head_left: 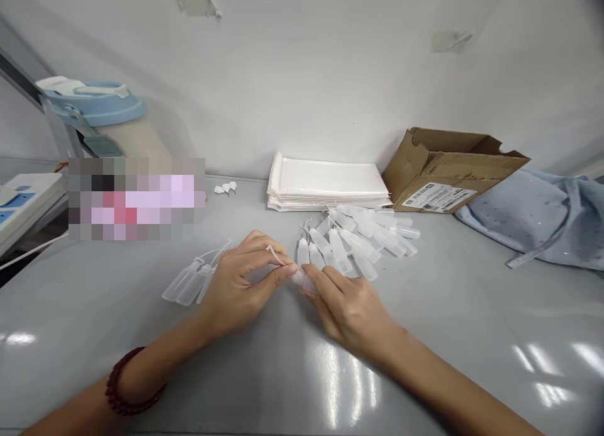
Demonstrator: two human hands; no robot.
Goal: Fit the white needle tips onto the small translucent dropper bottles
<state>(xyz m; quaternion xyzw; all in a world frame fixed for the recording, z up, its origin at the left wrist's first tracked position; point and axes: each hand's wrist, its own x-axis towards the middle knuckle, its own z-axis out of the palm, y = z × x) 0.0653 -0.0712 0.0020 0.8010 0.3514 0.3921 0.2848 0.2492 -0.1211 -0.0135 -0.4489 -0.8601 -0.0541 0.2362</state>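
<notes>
Both hands meet out over the middle of the bench (264, 385), and there between them is a small translucent bottle (304, 281)! The left hand (245, 282), beaded bracelet (127, 382) on its wrist, has its grip pinched, thumb and fingertips closed on the bottle's narrow end, a thin curved white strip (274, 255) poking up beside them. The right hand (353, 301) has its grip closed around the body, fingers covering much of it; whether the bottle touches the surface below, I cannot tell. Just beyond lies a loose heap of similar bottles (363, 241), up near a stack of white envelopes (330, 178) and an open cardboard box (448, 172). Over beside the left hand, a little group of bottles (184, 286) lies close together, and farther back, small white pieces (225, 188) sit near the wall (302, 65).
</notes>
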